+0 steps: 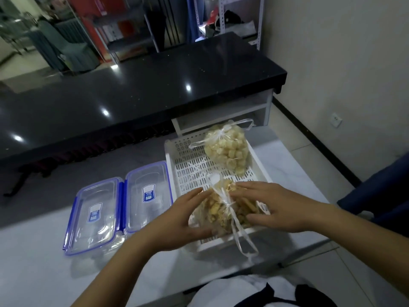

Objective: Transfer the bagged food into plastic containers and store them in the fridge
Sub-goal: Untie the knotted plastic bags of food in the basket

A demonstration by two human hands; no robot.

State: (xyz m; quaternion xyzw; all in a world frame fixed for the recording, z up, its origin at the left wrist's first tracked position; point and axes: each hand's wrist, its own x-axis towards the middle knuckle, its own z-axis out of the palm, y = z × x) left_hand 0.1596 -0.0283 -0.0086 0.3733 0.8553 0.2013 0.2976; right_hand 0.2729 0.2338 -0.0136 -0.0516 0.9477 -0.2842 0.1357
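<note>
In tray (188, 165), near end: tied bag (221, 209) | left hand (177, 222) and right hand (285, 207) cup its sides, fingers straight | soft, light, crushable; grip at knot | boxes (117, 202) lidded.

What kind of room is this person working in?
Probably a shop or canteen back room, not a home kitchen: a long black counter, metal storage shelves behind it, stacked covered chairs.

Two bags (225, 149) lie in a tray (188, 165), two containers (119, 207) left.
</note>
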